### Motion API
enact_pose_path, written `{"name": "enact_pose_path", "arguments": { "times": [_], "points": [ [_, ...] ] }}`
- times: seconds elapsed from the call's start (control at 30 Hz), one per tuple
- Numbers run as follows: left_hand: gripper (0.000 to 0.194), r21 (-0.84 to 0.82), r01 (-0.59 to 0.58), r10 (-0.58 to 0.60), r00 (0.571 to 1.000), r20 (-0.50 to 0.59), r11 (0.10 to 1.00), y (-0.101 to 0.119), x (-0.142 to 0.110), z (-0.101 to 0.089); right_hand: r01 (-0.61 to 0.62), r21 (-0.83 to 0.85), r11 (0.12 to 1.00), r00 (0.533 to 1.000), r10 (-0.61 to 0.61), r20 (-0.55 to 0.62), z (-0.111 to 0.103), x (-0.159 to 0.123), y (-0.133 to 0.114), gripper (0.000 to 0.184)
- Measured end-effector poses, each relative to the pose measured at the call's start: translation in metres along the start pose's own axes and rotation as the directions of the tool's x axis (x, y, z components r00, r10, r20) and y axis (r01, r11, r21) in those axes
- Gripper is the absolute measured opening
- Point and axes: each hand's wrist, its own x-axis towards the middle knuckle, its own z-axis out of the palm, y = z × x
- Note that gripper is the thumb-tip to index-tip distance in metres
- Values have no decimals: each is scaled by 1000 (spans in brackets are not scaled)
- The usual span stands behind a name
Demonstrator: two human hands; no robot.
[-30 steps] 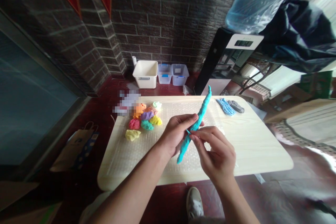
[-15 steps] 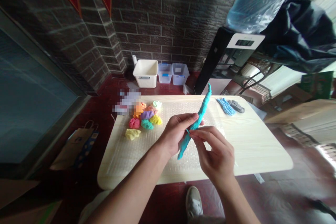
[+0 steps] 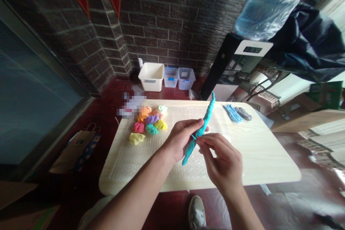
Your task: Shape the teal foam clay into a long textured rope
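A long, lumpy turquoise roll (image 3: 207, 116), twisted and tapering to a point at both ends, slants above the table. I cannot make out its material. My left hand (image 3: 182, 137) is closed around its middle, with the thumb pressed on top. A thin turquoise strand (image 3: 193, 137) crosses the roll at its middle. My right hand (image 3: 221, 156) pinches at this strand between thumb and forefinger, against the roll's right side. Part of the roll is hidden by my fingers.
Bubble wrap (image 3: 121, 163) covers much of the wooden table (image 3: 269, 151). Several soft coloured bundles, one pale yellow (image 3: 137, 138), lie at the back left. Blue (image 3: 232, 113) and grey (image 3: 244, 114) bundles lie at the back right. Bins (image 3: 151, 79) and a water dispenser (image 3: 229, 61) stand behind.
My right hand has shifted slightly to the right, and a little more of the thin strand shows. The left hand keeps its hold; the view has tilted slightly.
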Motion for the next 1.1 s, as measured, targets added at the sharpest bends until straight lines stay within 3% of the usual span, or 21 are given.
{"name": "enact_pose_path", "arguments": {
  "times": [0.23,0.4,0.6,0.93,1.1],
  "points": [
    [49,-15,30,-30,999,-23,999,2,2,-2,-43,68,997,998,46,-42,2,-4,3,23],
    [45,-60,39,-43,997,-66,997,7,1,0,-109,122,986,991,117,-60,2,-4,7,16],
    [45,-67,48,-52,997,-60,997,7,-1,2,-112,132,985,993,117,-30,2,-4,7,13],
    [47,33,-26,28,998,-49,999,-1,2,-2,-7,-42,999,1000,7,-20,4,-2,5,11],
    [45,74,-81,87,994,-74,994,-5,6,-7,-73,-2,997,997,73,-6,11,-3,10,11]
  ]
}}
